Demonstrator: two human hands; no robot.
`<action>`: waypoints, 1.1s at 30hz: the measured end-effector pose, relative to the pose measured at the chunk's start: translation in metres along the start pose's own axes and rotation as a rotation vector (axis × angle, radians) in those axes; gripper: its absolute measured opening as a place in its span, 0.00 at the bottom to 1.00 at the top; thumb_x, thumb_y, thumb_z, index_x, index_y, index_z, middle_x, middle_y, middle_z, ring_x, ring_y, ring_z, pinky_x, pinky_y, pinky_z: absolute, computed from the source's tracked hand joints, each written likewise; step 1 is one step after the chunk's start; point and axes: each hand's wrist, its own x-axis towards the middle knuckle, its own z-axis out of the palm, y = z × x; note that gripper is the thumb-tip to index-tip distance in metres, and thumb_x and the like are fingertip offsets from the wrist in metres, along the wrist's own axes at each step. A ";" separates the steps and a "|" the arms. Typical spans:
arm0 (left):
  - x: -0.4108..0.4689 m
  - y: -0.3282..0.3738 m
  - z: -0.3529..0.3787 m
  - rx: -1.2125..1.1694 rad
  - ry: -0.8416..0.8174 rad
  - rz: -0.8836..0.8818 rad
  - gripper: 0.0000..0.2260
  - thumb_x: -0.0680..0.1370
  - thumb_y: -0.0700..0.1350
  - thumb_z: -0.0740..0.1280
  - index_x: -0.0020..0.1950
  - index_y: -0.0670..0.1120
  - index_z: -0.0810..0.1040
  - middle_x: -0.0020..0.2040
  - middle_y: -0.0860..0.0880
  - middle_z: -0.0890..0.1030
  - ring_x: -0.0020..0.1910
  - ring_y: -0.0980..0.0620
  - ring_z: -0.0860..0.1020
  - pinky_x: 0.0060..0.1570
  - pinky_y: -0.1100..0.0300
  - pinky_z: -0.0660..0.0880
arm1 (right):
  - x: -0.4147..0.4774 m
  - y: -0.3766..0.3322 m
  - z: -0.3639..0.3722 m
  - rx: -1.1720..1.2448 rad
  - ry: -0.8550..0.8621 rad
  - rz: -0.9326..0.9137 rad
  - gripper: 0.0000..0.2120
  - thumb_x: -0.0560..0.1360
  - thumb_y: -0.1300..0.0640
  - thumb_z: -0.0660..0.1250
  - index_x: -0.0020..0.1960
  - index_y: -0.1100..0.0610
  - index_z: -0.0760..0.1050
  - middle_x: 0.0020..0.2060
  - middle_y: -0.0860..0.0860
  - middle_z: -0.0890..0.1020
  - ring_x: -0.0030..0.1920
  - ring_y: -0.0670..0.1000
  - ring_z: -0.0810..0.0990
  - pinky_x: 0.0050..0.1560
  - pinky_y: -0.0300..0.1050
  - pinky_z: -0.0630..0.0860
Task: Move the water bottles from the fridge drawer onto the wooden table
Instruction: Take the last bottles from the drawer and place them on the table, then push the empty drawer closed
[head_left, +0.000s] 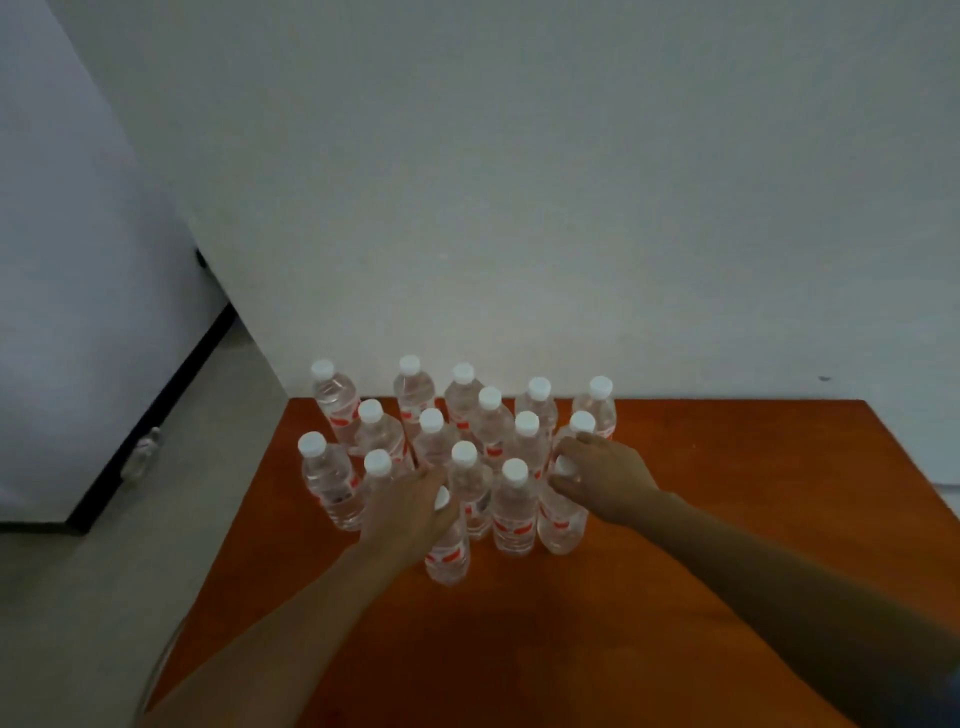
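Observation:
Several clear water bottles with white caps and red labels stand upright in a cluster at the far left part of the wooden table. My left hand is closed over the cap of the nearest front bottle, which stands on the table. My right hand grips the cap and neck of another front-row bottle, also standing on the table. The fridge drawer is out of view.
A white wall rises right behind the table. To the left is grey floor, a white panel with a black base strip, and one loose bottle lying by it. The table's left edge runs close to the bottles.

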 end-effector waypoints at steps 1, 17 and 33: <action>0.003 -0.004 0.000 0.006 -0.012 0.031 0.09 0.78 0.54 0.61 0.50 0.50 0.73 0.46 0.53 0.79 0.41 0.56 0.74 0.41 0.60 0.70 | -0.002 -0.001 0.000 0.000 0.000 0.043 0.13 0.77 0.43 0.62 0.57 0.49 0.73 0.52 0.46 0.78 0.41 0.44 0.75 0.32 0.33 0.63; 0.022 0.055 -0.014 0.240 0.110 0.424 0.12 0.76 0.52 0.63 0.51 0.46 0.78 0.47 0.48 0.81 0.44 0.49 0.78 0.43 0.53 0.75 | -0.119 0.030 -0.009 0.169 -0.041 0.414 0.30 0.75 0.46 0.67 0.73 0.49 0.61 0.65 0.52 0.73 0.59 0.54 0.76 0.56 0.51 0.77; -0.186 0.504 0.102 0.011 -0.189 1.041 0.08 0.77 0.53 0.61 0.42 0.51 0.73 0.37 0.53 0.75 0.33 0.55 0.75 0.37 0.57 0.78 | -0.633 0.170 -0.054 0.103 0.148 1.112 0.18 0.75 0.42 0.65 0.62 0.48 0.74 0.54 0.47 0.79 0.53 0.50 0.77 0.48 0.44 0.73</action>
